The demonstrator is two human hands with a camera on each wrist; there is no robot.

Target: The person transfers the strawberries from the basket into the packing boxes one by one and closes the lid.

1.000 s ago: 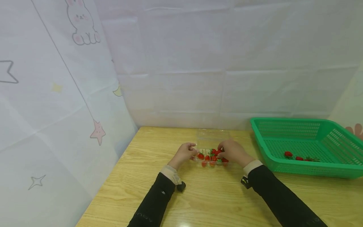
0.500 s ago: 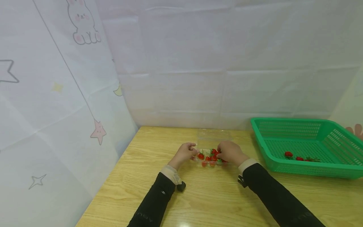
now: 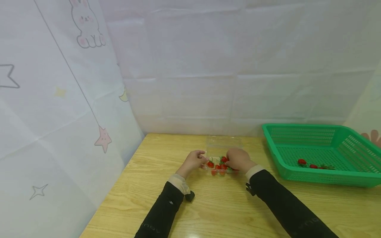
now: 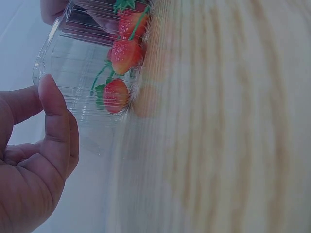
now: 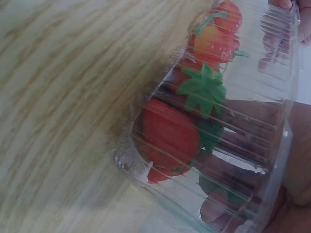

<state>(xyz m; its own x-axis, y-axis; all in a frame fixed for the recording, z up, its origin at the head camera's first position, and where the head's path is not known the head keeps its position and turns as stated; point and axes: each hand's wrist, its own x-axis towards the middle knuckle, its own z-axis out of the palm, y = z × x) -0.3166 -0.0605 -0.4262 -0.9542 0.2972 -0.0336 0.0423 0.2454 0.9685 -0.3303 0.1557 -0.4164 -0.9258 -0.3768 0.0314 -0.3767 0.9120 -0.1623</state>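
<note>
A clear plastic clamshell box (image 3: 224,141) stands near the back of the table with its lid up. Several strawberries (image 3: 210,164) with green leaves lie inside. My left hand (image 3: 191,162) pinches the box's left rim between thumb and finger, as the left wrist view shows. Reaching into the right part of the box is my right hand (image 3: 238,159), fingers down among the fruit. In the right wrist view, a large strawberry (image 5: 170,133) lies in the near corner behind the clear wall, beside those fingers. I cannot tell whether they grip a strawberry.
To the right stands a green plastic basket (image 3: 272,148) with a few strawberries (image 3: 302,161) on its floor. The wooden table (image 3: 154,155) ends at a printed cloth backdrop (image 3: 190,99) behind and on the left.
My right hand has shifted slightly left inside the box and covers more of the strawberries there. The left hand keeps its place at the rim.
</note>
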